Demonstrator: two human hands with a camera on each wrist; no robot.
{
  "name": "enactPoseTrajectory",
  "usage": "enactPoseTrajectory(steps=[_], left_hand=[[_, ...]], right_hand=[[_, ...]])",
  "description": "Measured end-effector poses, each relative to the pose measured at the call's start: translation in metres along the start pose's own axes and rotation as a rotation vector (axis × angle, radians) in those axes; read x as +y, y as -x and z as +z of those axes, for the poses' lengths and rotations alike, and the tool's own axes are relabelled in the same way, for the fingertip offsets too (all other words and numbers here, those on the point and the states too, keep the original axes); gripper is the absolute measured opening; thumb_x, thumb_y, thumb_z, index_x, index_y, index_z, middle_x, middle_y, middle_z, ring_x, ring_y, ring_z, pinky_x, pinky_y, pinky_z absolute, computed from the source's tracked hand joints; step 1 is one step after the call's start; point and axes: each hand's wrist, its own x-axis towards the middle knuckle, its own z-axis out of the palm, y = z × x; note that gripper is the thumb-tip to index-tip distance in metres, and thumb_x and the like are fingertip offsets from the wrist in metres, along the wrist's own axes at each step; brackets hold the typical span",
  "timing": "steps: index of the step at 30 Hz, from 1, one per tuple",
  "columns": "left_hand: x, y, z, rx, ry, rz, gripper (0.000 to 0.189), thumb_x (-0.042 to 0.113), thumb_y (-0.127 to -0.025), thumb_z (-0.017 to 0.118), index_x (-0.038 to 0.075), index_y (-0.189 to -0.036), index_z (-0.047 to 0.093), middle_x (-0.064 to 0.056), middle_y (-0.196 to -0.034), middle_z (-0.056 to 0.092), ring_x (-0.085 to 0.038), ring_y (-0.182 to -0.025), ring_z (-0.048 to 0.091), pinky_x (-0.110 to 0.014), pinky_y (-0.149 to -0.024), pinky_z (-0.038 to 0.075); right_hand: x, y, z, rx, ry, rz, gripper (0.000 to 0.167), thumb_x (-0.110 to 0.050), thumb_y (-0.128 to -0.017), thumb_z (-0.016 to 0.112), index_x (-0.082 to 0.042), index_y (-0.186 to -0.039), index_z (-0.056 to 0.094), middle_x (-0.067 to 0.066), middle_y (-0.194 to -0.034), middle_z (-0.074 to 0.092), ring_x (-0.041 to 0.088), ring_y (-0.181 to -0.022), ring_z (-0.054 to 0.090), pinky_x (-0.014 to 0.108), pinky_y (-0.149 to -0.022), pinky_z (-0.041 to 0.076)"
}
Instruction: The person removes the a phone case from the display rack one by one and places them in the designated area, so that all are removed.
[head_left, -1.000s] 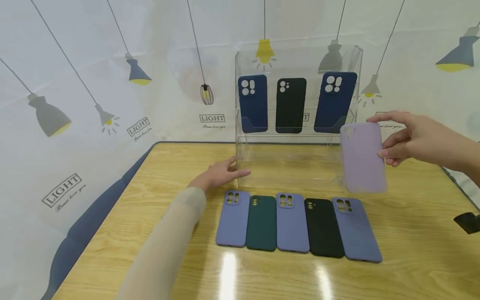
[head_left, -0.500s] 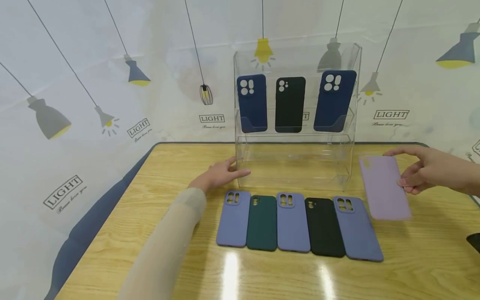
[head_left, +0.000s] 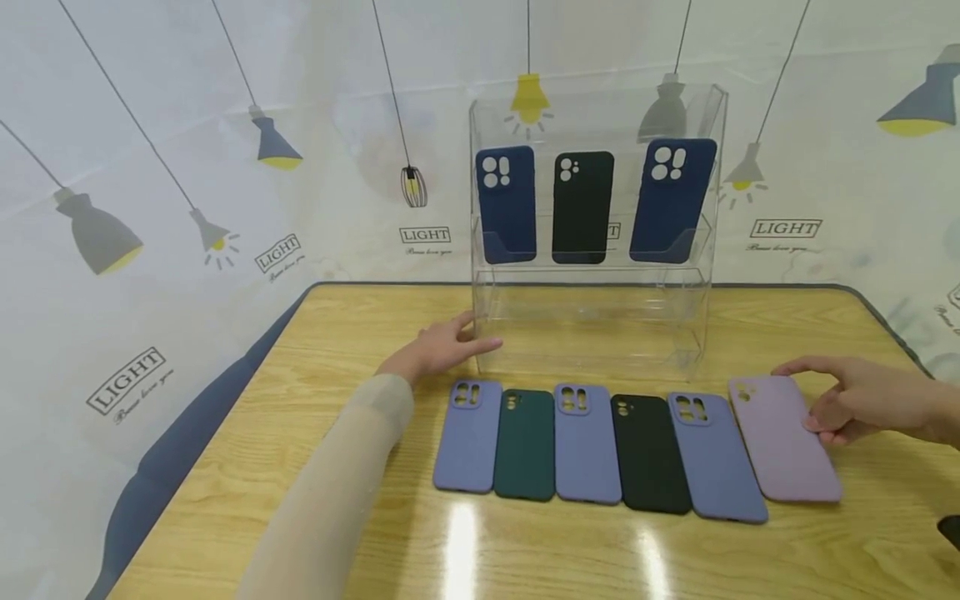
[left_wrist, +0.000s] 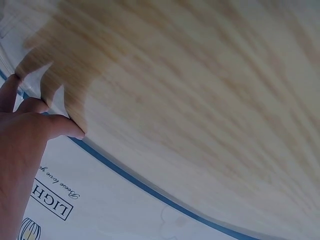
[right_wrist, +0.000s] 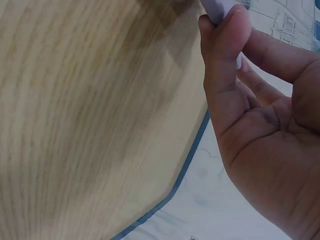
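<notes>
Low on the left side of a transparent tiered display stand (head_left: 592,333), my left hand (head_left: 442,348) touches the edge with spread, fairly straight fingers. My right hand (head_left: 873,404) holds a light purple phone case (head_left: 787,442) by its upper right edge, thumb on the near side. This case lies at the right end of a row on the table, close beside a blue-purple case (head_left: 720,458). The right wrist view shows only a sliver of the pale case (right_wrist: 214,9) pinched between my thumb and fingers.
Leftward in the row lie a black case (head_left: 651,454), a purple case (head_left: 587,450), a dark green case (head_left: 524,446) and another purple case (head_left: 468,442). The stand's upper tier bears two navy cases and a black one (head_left: 582,208). A dark object (head_left: 951,530) shows at the right edge.
My right hand has carried the light purple case from beside the stand, rightward and down, to the row's right end on the table. My left hand has stayed at the stand.
</notes>
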Motion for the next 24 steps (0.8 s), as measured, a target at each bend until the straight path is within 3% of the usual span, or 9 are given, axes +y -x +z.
enactPoseTrajectory(steps=[11,24], left_hand=[[0.0003,0.0003,0.0010,0.007,-0.016,0.013,0.119,0.098,-0.081,0.049,0.030,-0.173,0.017,-0.008,-0.167,0.049,-0.035,-0.166,0.024,-0.068,-0.133,-0.004],[0.0005,0.0019,0.0009,0.005,-0.013,0.022,0.116,0.096,-0.083,0.050,0.029,-0.172,0.017,-0.004,-0.168,0.048,-0.034,-0.166,0.024,-0.068,-0.133,-0.003]], right_hand=[[0.0101,0.0023,0.0055,-0.062,-0.019,0.004,0.090,-0.003,-0.095,0.065,0.010,-0.162,0.006,0.010,-0.087,0.070,0.018,-0.073,0.068,0.038,-0.072,0.065],[0.0050,0.0023,0.0099,0.006,0.008,0.078,0.098,-0.012,-0.096,0.076,0.008,-0.163,0.008,0.008,-0.070,0.070,0.016,-0.063,0.065,0.033,-0.063,0.062]])
